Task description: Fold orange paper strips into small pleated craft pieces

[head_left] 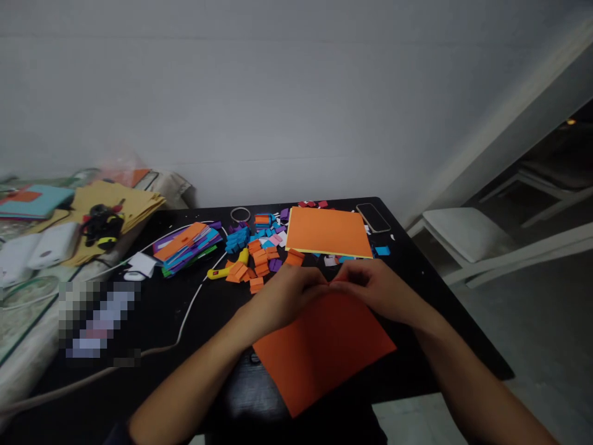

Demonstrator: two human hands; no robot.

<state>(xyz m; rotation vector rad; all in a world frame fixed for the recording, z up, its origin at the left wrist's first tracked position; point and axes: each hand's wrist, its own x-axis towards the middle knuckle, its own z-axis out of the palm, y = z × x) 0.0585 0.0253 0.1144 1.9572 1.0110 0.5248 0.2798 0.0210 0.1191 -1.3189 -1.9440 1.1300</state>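
An orange sheet of paper (324,352) is pinched along its far edge between my two hands, its near part slanting toward me over the table's front. My left hand (296,290) closes on that edge from the left. Close beside it, my right hand (370,284) grips the same edge, thumbs and fingertips almost meeting. Just beyond the hands lies a flat stack of orange paper (328,230) with a yellow sheet showing below. Small folded orange pieces (262,262) and folded blue pieces (238,240) are heaped left of the stack. A yellow cutter (217,273) rests by them.
On the black table (194,346) lie a phone (373,217), a roll of tape (240,214), a pile of coloured paper strips (188,247) and a white cable (185,321). Envelopes (134,207) clutter the left side. A white stool (467,232) stands right.
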